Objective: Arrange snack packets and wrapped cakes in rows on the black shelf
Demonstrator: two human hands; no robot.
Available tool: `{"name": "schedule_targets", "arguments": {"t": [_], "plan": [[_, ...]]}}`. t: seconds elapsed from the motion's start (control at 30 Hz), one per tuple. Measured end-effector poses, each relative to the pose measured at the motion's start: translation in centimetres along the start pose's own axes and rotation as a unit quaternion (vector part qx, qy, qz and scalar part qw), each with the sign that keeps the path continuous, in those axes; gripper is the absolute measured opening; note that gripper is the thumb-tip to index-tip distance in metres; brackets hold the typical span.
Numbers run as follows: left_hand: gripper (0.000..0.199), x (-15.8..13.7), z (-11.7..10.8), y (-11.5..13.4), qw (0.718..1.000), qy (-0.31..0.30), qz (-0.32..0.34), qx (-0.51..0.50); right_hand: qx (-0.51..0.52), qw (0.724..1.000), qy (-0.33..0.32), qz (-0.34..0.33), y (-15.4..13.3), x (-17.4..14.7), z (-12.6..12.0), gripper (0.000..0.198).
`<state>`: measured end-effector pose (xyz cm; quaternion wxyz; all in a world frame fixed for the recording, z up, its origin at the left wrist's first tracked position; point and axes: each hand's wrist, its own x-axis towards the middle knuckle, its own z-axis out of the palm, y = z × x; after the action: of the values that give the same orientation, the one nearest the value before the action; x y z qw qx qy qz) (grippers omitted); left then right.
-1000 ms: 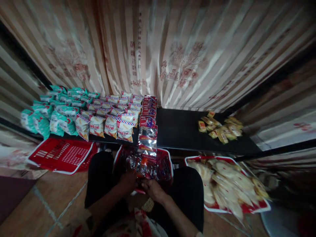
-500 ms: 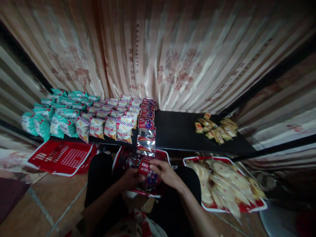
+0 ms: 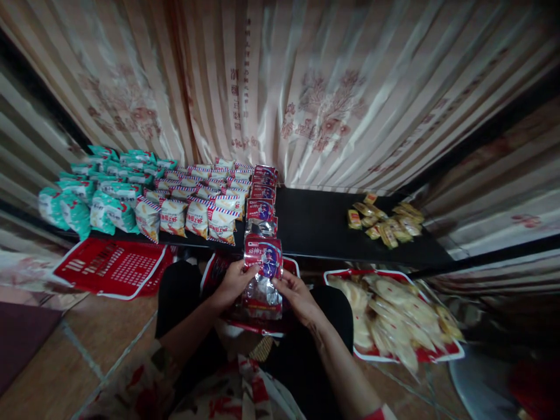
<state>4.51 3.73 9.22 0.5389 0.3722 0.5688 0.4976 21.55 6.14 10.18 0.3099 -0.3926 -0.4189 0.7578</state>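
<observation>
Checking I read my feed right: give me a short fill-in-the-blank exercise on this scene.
The right hand grips red-and-silver packaging together with the ____ hand.
On the black table, striped bags stand between teal bags and a row of ____ packets.
Small yellow packets lie toward the table's ____ end.
The pale curtain hangs ____ the table.
Missing words: left; red; right; behind.

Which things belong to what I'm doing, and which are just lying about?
Apparently in use:
red-and-silver packaging, in the grip of left hand and right hand
row of red packets
middle basket

Seemingly idle:
teal bags
white bags
yellow packets
red basket, far left
pale packages in basket at right
</observation>
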Motion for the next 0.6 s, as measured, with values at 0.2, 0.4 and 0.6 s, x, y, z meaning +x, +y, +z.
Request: {"name": "schedule_targets", "arguments": {"t": [0.2, 0.4, 0.6], "plan": [[0.034, 0.2, 1.3, -1.0, 0.998, -0.032, -0.027, -0.056, 0.014, 0.994, 0.105, -0.020, 1.1, 0.5, -0.6, 0.045], [0.027, -0.2, 2.0, -3.2, 0.997, -0.042, -0.048, -0.049, 0.053, 0.977, 0.203, -0.037, 0.9, 1.0, -2.2, 0.042], [0.025, 1.3, 1.9, -3.0, 1.000, 0.023, -0.013, -0.009, 0.026, 0.980, 0.188, -0.066, -0.8, 3.3, -1.6, 0.042]]}}
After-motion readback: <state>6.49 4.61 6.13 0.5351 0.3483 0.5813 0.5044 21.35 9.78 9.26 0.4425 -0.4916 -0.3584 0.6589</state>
